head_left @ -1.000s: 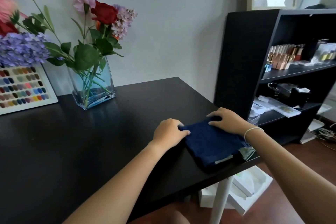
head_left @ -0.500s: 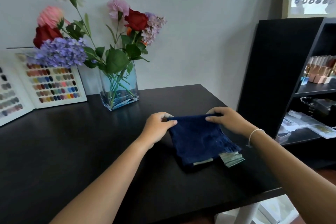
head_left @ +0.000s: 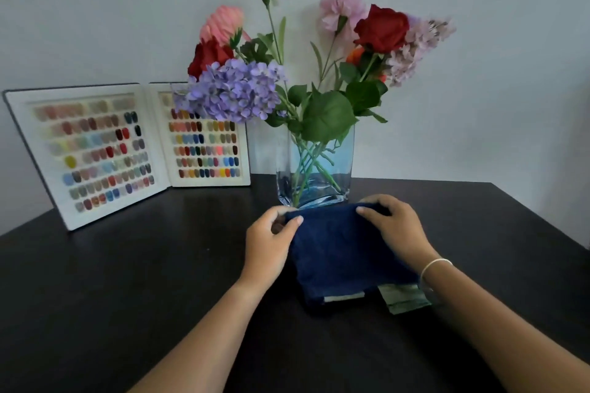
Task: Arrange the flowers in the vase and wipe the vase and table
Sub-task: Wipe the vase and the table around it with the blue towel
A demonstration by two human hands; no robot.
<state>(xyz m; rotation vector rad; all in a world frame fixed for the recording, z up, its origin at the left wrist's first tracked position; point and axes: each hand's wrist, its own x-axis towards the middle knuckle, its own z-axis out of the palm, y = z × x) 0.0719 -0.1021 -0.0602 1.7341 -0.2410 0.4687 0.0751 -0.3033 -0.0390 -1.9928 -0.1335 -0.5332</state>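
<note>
A folded dark blue cloth (head_left: 341, 252) hangs lifted off the black table (head_left: 127, 281), just in front of the vase. My left hand (head_left: 269, 244) pinches its upper left corner, and my right hand (head_left: 394, 226) grips the upper right edge. The clear blue glass vase (head_left: 314, 166) stands at the back of the table against the wall, its base partly hidden by the cloth. In it sit several flowers (head_left: 319, 57): red roses, pink and white carnations, a purple hydrangea, lilac.
An open book of coloured nail samples (head_left: 124, 150) stands propped at the back left, beside the vase. A greenish label (head_left: 402, 298) hangs from the cloth's lower right. The table's right edge (head_left: 542, 223) runs diagonally on the right.
Both hands have carried the cloth from the table's right edge to just in front of the vase. The view has swung left, and the black shelf has left the frame.
</note>
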